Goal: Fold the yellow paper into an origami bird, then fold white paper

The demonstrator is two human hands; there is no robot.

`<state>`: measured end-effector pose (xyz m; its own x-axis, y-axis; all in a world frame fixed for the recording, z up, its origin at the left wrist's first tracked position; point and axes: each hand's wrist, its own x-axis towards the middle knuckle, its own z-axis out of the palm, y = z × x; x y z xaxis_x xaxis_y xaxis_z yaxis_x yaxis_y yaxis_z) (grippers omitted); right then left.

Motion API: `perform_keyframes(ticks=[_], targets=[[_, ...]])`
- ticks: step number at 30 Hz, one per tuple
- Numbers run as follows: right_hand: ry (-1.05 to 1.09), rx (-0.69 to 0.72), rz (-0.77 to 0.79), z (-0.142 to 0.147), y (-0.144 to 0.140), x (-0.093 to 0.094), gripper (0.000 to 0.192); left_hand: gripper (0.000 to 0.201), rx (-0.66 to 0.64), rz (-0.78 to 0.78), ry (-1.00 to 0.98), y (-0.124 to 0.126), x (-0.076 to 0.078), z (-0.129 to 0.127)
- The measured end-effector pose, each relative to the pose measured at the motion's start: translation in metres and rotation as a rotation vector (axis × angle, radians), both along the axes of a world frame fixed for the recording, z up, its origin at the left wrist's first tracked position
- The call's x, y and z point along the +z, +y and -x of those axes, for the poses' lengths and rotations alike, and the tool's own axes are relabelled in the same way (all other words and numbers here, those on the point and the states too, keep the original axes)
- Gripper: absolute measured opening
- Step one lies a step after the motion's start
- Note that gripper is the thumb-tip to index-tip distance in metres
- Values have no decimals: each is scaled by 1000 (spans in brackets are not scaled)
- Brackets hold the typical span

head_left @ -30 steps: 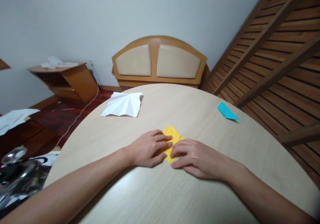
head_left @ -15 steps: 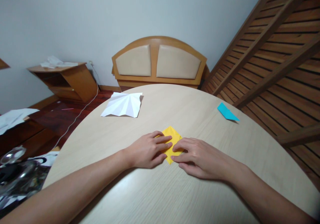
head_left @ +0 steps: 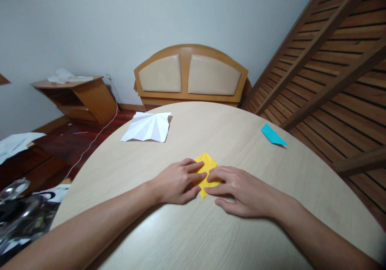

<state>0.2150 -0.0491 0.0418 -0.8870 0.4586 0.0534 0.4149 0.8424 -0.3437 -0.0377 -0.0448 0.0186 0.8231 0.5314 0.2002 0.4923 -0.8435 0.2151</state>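
A small folded yellow paper (head_left: 206,166) lies flat near the middle of a round light-wood table (head_left: 169,238). My left hand (head_left: 177,180) lies on its left part, fingers flat on the paper. My right hand (head_left: 241,189) covers its right part, fingertips pressing the paper close to the left fingertips. Only the paper's far corner and a strip between the hands show.
A creased white paper sheet (head_left: 147,126) lies at the table's far left. A folded blue paper (head_left: 272,135) sits near the right edge. A wooden headboard (head_left: 190,75) stands behind the table, slatted wooden frames (head_left: 331,60) to the right, and a low wooden shelf (head_left: 76,95) to the left.
My right fingertips have slid a little leftward and upward across the yellow paper, covering more of it. My left hand has stayed pressed on it.
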Motion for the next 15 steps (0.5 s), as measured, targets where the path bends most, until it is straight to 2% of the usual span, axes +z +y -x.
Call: perform_keyframes(ticks=[5, 11, 15], targets=[[82, 13, 71, -2, 4, -2, 32, 32, -3, -10, -15, 0, 1, -1], [137, -18, 174, -5, 9, -5, 24, 29, 5, -11, -36, 1, -1, 0], [144, -41, 122, -10, 15, -9, 26, 29, 6, -23, -21, 1, -3, 0]])
